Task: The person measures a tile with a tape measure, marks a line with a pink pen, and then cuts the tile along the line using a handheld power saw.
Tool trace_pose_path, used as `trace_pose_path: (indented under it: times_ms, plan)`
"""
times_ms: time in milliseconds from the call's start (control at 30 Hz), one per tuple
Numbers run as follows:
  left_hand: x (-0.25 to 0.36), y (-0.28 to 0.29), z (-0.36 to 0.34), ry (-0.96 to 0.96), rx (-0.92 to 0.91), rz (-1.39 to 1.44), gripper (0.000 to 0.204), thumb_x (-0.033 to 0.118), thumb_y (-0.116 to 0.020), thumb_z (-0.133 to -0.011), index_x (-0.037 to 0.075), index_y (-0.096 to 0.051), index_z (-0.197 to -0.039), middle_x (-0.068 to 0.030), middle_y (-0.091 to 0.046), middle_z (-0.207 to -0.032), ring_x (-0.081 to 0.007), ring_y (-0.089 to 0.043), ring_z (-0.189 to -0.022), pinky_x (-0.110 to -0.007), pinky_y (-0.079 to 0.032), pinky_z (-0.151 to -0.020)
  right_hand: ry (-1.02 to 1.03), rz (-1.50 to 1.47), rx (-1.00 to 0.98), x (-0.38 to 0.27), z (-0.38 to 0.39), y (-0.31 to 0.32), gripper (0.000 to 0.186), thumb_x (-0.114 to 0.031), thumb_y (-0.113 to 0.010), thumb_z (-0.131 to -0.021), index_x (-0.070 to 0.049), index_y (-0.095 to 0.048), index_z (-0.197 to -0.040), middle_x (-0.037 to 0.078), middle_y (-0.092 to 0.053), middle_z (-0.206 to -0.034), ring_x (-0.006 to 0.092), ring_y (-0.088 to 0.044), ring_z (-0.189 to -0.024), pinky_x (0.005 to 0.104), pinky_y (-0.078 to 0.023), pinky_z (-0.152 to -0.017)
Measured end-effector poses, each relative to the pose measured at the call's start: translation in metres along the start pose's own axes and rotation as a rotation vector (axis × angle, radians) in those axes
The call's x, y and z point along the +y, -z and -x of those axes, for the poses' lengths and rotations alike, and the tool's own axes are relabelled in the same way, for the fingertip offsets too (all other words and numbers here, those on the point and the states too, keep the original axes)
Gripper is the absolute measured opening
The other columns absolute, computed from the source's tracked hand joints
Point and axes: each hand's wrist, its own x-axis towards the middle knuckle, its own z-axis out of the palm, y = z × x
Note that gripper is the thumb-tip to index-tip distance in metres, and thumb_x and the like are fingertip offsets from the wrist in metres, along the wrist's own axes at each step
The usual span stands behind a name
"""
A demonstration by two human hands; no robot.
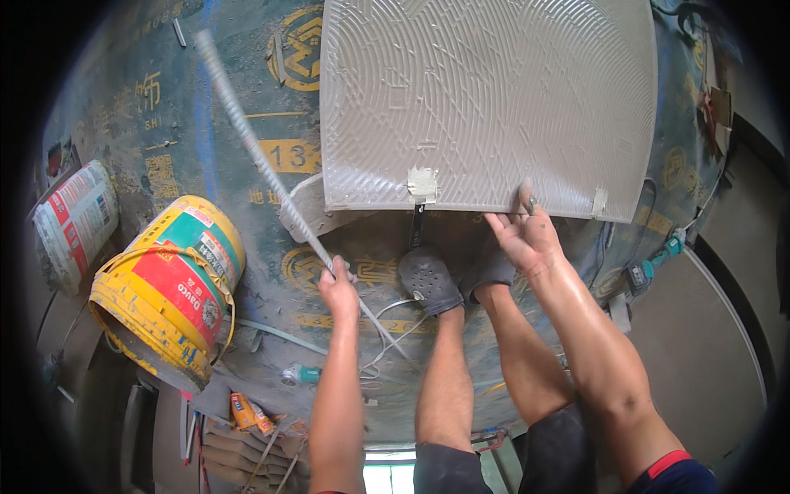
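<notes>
My left hand [337, 286] is closed around a long pale, ribbed bar [247, 136] that slants from upper left to lower middle. My right hand [523, 235] grips the lower edge of a large grey tile [485, 90], whose visible face carries combed ridges of wet-looking adhesive. Two pale patches [422, 183] sit along that edge, the larger one above a dark strip [416, 226] that sticks out below the tile. A pale flat piece [300, 210] lies under the tile's lower-left corner. My feet in grey clogs [424, 276] stand just below the tile.
A yellow bucket [164, 288] lies tipped on the printed green floor covering [222, 74] at left, beside a white bucket [74, 222]. Teal power tools lie at the right [646, 272] and lower middle [303, 375], among cords. Bags [247, 412] and rods are at lower left.
</notes>
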Motion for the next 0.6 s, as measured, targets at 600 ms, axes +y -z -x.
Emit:
trace_pose_path:
  times_ms: [600]
  plan:
    - [0.114,-0.039,-0.06,-0.221,-0.277,-0.174,0.026,0.021,-0.06,-0.093,-0.001,-0.057,-0.108,-0.0036,-0.059,-0.077,-0.0102,-0.054,-0.06,-0.023,-0.045,-0.054,-0.077,-0.001,-0.078,0.002,-0.08,0.039,0.024,-0.017,-0.046,-0.097,-0.006,-0.057,-0.116,0.01,-0.053,-0.128,0.0277,-0.041,-0.128,0.0473,-0.027,-0.113]
